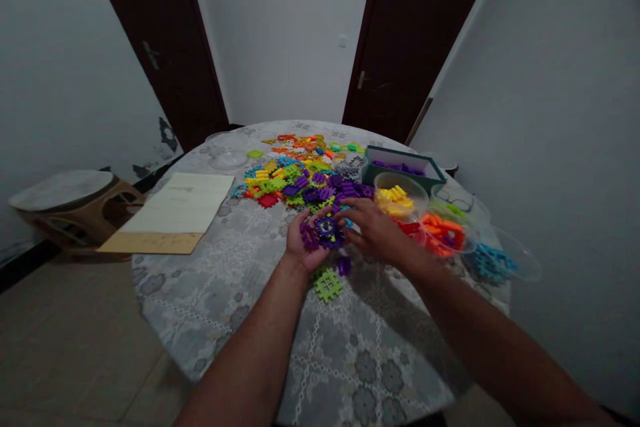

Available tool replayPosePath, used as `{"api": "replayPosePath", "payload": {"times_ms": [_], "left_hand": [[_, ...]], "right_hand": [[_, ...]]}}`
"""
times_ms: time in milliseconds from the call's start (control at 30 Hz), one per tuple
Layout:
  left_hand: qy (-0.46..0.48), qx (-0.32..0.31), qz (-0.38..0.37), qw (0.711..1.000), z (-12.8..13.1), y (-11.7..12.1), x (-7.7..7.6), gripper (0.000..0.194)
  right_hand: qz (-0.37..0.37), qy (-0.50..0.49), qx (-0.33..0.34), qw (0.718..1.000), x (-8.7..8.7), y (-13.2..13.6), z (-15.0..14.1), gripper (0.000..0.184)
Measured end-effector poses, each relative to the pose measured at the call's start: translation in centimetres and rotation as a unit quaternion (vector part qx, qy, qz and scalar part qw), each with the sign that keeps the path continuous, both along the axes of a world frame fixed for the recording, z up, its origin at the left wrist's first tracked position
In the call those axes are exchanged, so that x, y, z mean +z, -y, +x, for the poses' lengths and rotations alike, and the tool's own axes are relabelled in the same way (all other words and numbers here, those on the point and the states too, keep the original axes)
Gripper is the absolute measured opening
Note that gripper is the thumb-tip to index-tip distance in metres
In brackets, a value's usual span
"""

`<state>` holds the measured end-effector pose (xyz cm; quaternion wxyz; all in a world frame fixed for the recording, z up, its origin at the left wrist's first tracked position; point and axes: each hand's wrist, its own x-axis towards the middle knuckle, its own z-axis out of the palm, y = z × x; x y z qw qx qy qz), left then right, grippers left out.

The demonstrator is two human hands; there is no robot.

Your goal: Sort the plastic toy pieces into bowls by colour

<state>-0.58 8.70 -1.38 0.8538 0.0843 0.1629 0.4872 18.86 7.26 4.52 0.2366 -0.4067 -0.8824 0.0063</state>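
Note:
My left hand [301, 240], palm up, cradles several purple interlocking building pieces [326, 226] with its fingers curled around them. My right hand [373, 224] is just to the right, above the table, its fingers bent and apart beside those pieces. I see nothing held in it. A mixed pile of plastic building pieces [285, 180] in green, yellow, purple, blue and orange spreads beyond both hands. Close below my left hand lie a light green square piece [327, 286] and a small purple piece [344, 266].
On the right stand a dark green box [435, 175] with purple pieces and clear bowls of yellow pieces [395, 200], orange pieces [440, 232] and blue pieces [493, 262]. An open paper folder [183, 204] lies left on the round table [200, 300]. A clear lid [229, 160] lies behind it.

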Motion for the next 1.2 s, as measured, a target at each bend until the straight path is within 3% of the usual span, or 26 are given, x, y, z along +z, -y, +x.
{"api": "replayPosePath", "payload": {"times_ms": [133, 367, 633, 767, 933, 1100, 1200], "left_hand": [[-0.001, 0.002, -0.007, 1.000, 0.1, 0.0, 0.2, 0.041], [0.019, -0.003, -0.021, 1.000, 0.1, -0.1, 0.3, 0.030], [-0.004, -0.043, 0.006, 0.999, 0.0, 0.1, 0.4, 0.036], [-0.005, -0.043, -0.005, 0.999, -0.3, 0.1, 0.0, 0.033], [0.007, -0.052, 0.008, 0.999, -0.4, 0.1, -0.2, 0.044], [0.012, -0.043, 0.002, 0.999, -0.4, 0.2, 0.1, 0.046], [0.011, -0.036, -0.004, 0.999, -0.4, 0.3, 0.3, 0.045]], "right_hand": [[-0.006, 0.050, -0.001, 0.999, -1.5, 1.4, -2.5, 0.028], [-0.001, 0.091, -0.028, 0.995, -1.9, 0.2, -2.5, 0.017], [0.037, 0.022, -0.112, 0.993, -2.0, -0.2, -1.7, 0.015], [0.009, -0.059, -0.132, 0.989, -0.7, -0.7, -0.4, 0.020], [-0.069, -0.033, -0.182, 0.980, 2.6, -4.5, 4.0, 0.021], [0.011, -0.131, -0.356, 0.925, 5.3, -10.5, 9.3, 0.033], [0.048, -0.173, -0.367, 0.913, 5.5, -10.5, 9.4, 0.042]]}}
